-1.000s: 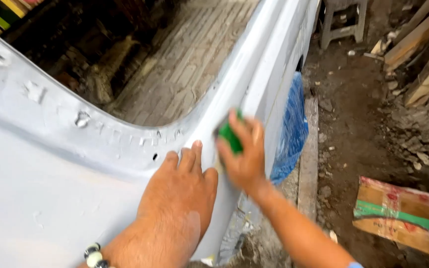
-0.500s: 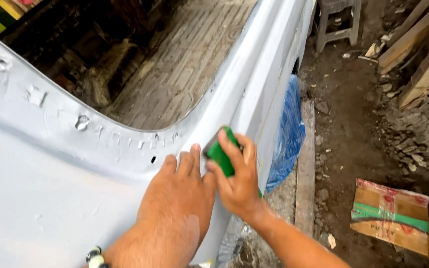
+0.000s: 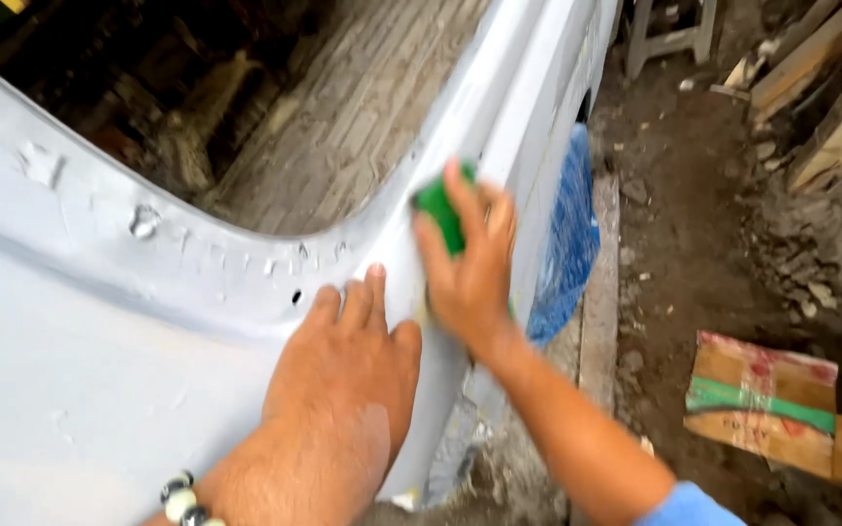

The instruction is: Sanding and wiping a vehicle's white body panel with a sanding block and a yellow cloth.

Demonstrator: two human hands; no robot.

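Pad (image 3: 440,209) against the grey panel (image 3: 99,390), mostly covered by fingers.
The right hand (image 3: 469,268) grips the green pad (only its top edge shows); the left hand (image 3: 348,375) lies flat and open beside it, wrist beads (image 3: 182,502) cut off.

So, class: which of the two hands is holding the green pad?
The right hand: its fingers wrap the green pad against the grey panel. The left hand lies flat and empty.

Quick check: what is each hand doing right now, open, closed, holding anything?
Left hand: open, palm flat on the grey primed car body panel, holding nothing.
Right hand: fingers closed on a green sanding pad, pressed against the panel.
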